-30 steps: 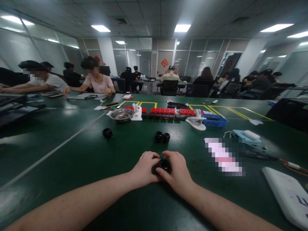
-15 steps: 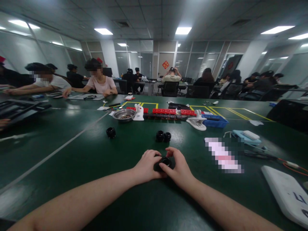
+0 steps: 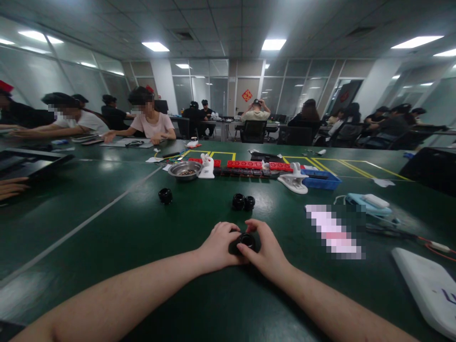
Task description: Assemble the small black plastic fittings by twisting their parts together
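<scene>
Near the middle of the green table [image 3: 149, 289], my two hands are closed around a glossy black ring-shaped part [image 3: 246, 242] with a round opening on top. My left hand [image 3: 220, 243] wraps its left side, fingers curled over a darker piece beneath or beside it that I cannot make out. On the other side, my right hand [image 3: 266, 246] grips the part between thumb and bent fingers. Beyond them stand a similar black part [image 3: 238, 201] and a smaller one [image 3: 250, 203], side by side. Another black part [image 3: 165, 195] stands farther left.
Behind lie a metal bowl [image 3: 184, 171] of small pieces, white clamps [image 3: 295, 179], red strips [image 3: 245, 164] and a blue tray [image 3: 322, 179]. To the right are a blurred pink item [image 3: 335, 232], a light-blue device [image 3: 368, 203] and a white slab [image 3: 425, 292]. A co-worker's hand [image 3: 12, 187] is at left.
Both hands keep their hold on the black part, with hardly any movement. The whole view has shifted slightly. At far left, the co-worker's hand and dark frame have moved.
</scene>
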{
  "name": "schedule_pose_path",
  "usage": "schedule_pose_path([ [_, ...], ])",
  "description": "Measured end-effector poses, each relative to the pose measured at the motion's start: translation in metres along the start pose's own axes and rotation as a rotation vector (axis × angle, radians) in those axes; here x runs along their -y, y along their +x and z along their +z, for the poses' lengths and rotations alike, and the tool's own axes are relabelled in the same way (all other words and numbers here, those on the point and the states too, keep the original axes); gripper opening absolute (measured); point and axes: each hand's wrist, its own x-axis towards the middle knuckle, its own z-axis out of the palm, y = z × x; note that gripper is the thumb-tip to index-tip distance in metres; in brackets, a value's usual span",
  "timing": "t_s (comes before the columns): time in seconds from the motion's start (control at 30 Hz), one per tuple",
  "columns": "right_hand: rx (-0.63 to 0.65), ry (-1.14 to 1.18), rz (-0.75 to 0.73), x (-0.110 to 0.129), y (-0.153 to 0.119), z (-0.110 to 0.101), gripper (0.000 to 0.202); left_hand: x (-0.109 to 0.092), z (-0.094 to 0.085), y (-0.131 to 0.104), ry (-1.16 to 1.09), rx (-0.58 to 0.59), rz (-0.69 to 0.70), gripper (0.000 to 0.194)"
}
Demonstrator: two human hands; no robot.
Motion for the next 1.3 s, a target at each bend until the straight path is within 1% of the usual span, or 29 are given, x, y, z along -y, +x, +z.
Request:
schedule_pose_path([
  [0.1, 0.051, 0.067, -0.083, 0.0026, -0.0022, -0.0015, 0.047, 0.0031, 0.0031, 0.0002, 0.008, -0.014, 0.01, 0.046],
  [0.17, 0.063, 0.07, -0.113, 0.0044, -0.0033, -0.0027, 0.051, 0.0044, 0.0045, 0.0005, 0.017, -0.016, 0.014, 0.045],
  [0.23, 0.034, 0.042, -0.09, 0.0047, -0.0032, -0.003, 0.049, 0.0044, 0.0046, 0.0008, 0.021, -0.012, 0.017, 0.044],
  [0.37, -0.038, -0.023, 0.016, 0.0014, -0.0005, -0.0007, 0.046, 0.0026, 0.0028, 0.0004, 0.018, -0.02, 0.014, 0.046],
  [0.47, -0.022, -0.023, 0.039, 0.0002, 0.0004, 0.0002, 0.041, 0.0029, 0.0029, -0.0001, 0.007, -0.019, 0.004, 0.047],
  [0.53, 0.016, 0.022, -0.007, 0.0012, -0.0003, -0.0006, 0.039, 0.0042, 0.0038, 0.0, 0.004, -0.016, 0.009, 0.047],
  [0.6, 0.055, 0.063, -0.079, 0.0026, -0.0016, -0.0019, 0.045, 0.0056, 0.0048, 0.0003, 0.005, -0.02, 0.02, 0.046],
  [0.67, 0.073, 0.068, -0.12, 0.0034, -0.0027, -0.003, 0.052, 0.0063, 0.0053, 0.0006, 0.007, -0.025, 0.021, 0.046],
  [0.73, 0.065, 0.046, -0.103, 0.0029, -0.0029, -0.0032, 0.051, 0.0061, 0.0053, 0.0006, 0.01, -0.024, 0.019, 0.047],
  [0.87, 0.014, 0.001, 0.003, -0.0005, -0.001, -0.0012, 0.041, 0.0045, 0.0047, 0.0001, 0.005, -0.029, 0.016, 0.05],
  [0.97, -0.02, -0.018, 0.04, -0.0017, 0.0, 0.0002, 0.04, 0.0035, 0.0041, 0.0, -0.002, -0.029, 0.009, 0.048],
  [1.07, 0.006, 0.017, 0.001, -0.0005, -0.0011, -0.0001, 0.039, 0.0028, 0.0032, 0.0004, 0.0, -0.01, 0.009, 0.044],
  [1.2, 0.065, 0.078, -0.108, 0.0014, -0.0032, -0.0028, 0.053, 0.0023, 0.0023, 0.0007, 0.012, -0.016, 0.017, 0.045],
  [1.3, 0.041, 0.059, -0.101, 0.0005, -0.003, -0.0041, 0.049, 0.002, 0.002, 0.0004, 0.017, -0.01, 0.017, 0.046],
])
